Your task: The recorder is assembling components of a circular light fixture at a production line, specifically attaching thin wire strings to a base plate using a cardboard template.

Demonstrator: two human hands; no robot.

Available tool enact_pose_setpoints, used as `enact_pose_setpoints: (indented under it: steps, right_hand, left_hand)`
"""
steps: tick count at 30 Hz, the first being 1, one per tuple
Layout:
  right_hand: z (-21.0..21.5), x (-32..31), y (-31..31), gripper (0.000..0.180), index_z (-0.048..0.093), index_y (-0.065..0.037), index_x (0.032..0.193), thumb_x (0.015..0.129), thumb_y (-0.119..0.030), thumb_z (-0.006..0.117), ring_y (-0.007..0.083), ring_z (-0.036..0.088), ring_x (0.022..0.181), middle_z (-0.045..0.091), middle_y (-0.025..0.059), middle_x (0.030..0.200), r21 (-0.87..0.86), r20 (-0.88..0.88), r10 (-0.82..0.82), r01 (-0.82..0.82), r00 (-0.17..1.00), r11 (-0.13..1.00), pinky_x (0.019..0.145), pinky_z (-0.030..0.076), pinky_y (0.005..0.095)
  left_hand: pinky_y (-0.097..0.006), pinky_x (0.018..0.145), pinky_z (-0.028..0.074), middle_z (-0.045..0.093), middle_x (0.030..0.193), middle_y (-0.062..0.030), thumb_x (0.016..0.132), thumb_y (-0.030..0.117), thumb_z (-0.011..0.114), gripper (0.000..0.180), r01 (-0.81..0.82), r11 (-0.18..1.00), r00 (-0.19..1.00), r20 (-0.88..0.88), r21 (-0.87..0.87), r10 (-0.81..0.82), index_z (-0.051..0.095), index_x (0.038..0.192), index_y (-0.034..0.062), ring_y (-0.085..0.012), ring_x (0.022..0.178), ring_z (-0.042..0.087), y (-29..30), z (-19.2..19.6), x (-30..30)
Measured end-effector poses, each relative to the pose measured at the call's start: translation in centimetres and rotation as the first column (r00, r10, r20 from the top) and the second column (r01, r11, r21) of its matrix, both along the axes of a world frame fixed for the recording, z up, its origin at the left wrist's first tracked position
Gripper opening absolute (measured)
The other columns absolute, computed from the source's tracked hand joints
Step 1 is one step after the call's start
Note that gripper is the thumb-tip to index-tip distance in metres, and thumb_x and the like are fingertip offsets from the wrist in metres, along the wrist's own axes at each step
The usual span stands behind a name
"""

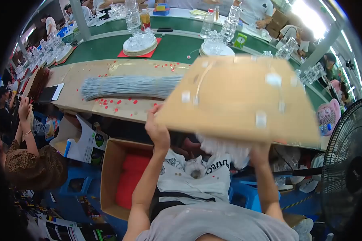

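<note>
A brown cardboard panel (229, 100) is held up in front of me, tilted and slightly blurred. Small whitish patches and pale strips or ties show on its face. My left hand (157, 129) grips its left edge, fingers wrapped round the corner. At the near edge, right of the middle, my right hand (260, 154) holds it from below; its fingers are mostly hidden and smeared. Clear plastic pieces (225, 149) hang under the panel, partly covered by it. Behind its left side, a bundle of thin grey wires or ties (128, 87) lies on the cardboard-covered bench (68, 76).
Red dots (118, 102) are scattered on the bench. Beyond, clear plastic pieces stand on round boards (140, 47) along the green table (96, 50). A black fan (346, 164) stands close on the right. An open carton (108, 176) holds red material at my left. A co-worker's hand (25, 108) is farther left.
</note>
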State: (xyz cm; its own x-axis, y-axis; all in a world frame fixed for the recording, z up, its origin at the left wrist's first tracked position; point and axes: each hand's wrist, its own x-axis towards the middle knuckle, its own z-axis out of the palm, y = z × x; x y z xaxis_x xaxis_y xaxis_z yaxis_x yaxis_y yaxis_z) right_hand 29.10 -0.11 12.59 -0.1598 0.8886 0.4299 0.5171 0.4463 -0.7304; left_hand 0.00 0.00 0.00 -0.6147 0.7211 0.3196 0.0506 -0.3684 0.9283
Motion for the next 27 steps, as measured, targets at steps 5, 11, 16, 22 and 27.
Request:
enact_pose_setpoints:
  steps: [5, 11, 16, 22, 27]
  right_hand:
    - [9.9, -6.5, 16.8, 0.067, 0.056, 0.002, 0.14, 0.096, -0.048, 0.067, 0.0331, 0.068, 0.114, 0.071, 0.025, 0.12, 0.264, 0.354, -0.044, -0.054, 0.934, 0.963, 0.1, 0.048, 0.0397]
    - [12.1, -17.5, 37.8, 0.068, 0.07, -0.008, 0.124, 0.086, -0.064, 0.067, 0.0327, 0.071, 0.108, 0.073, 0.0175, 0.118, 0.232, 0.882, -0.179, -0.072, 0.436, 0.97, 0.089, 0.056, 0.0467]
    - [8.5, -24.6, 45.3, 0.051, 0.078, -0.014, 0.114, 0.078, -0.048, 0.082, 0.03, 0.072, 0.108, 0.074, 0.0109, 0.119, 0.13, 0.985, -0.113, -0.13, 0.128, 0.983, 0.086, 0.057, 0.0474]
    - [4.4, -30.5, 49.7, 0.043, 0.08, -0.017, 0.106, 0.068, -0.036, 0.089, 0.0237, 0.072, 0.104, 0.077, 0.0038, 0.109, 0.174, 0.985, -0.172, -0.152, 0.023, 0.973, 0.083, 0.055, 0.0471]
    - [1.5, -34.2, 57.1, 0.016, 0.083, -0.02, 0.092, 0.081, -0.033, 0.081, 0.0273, 0.074, 0.087, 0.078, 0.0025, 0.085, 0.153, 0.975, -0.18, -0.194, -0.13, 0.969, 0.086, 0.048, 0.0529]
  left_hand:
    - [-0.04, 0.083, 0.049, 0.069, 0.095, -0.0119, 0.096, 0.005, 0.056, 0.012, -0.148, 0.988, 0.921, -0.358, 0.043, 0.154, 0.067, 0.099, -0.0007, -0.0291, 0.089, 0.065, 3.7, -3.8, 0.8]
    - [-0.046, 0.077, 0.046, 0.065, 0.089, -0.0126, 0.088, 0.01, 0.064, 0.014, -0.297, 0.951, 0.695, -0.663, 0.086, 0.277, 0.065, 0.1, 0.0037, -0.0355, 0.084, 0.062, 4.6, -5.1, 2.0]
    - [-0.045, 0.075, 0.045, 0.065, 0.088, -0.0104, 0.082, 0.01, 0.066, 0.018, -0.363, 0.928, 0.618, -0.723, 0.086, 0.309, 0.065, 0.099, 0.0042, -0.0344, 0.081, 0.062, 4.9, -4.4, 2.4]
    - [-0.042, 0.072, 0.044, 0.067, 0.087, -0.0088, 0.078, 0.011, 0.066, 0.019, -0.353, 0.936, 0.64, -0.732, -0.01, 0.233, 0.066, 0.096, 0.004, -0.031, 0.074, 0.06, 4.0, -4.6, 2.0]
    - [-0.041, 0.072, 0.044, 0.068, 0.089, -0.0098, 0.076, 0.01, 0.064, 0.021, -0.32, 0.947, 0.638, -0.733, 0.027, 0.236, 0.067, 0.096, 0.0031, -0.0313, 0.075, 0.06, 4.5, -4.7, 2.2]
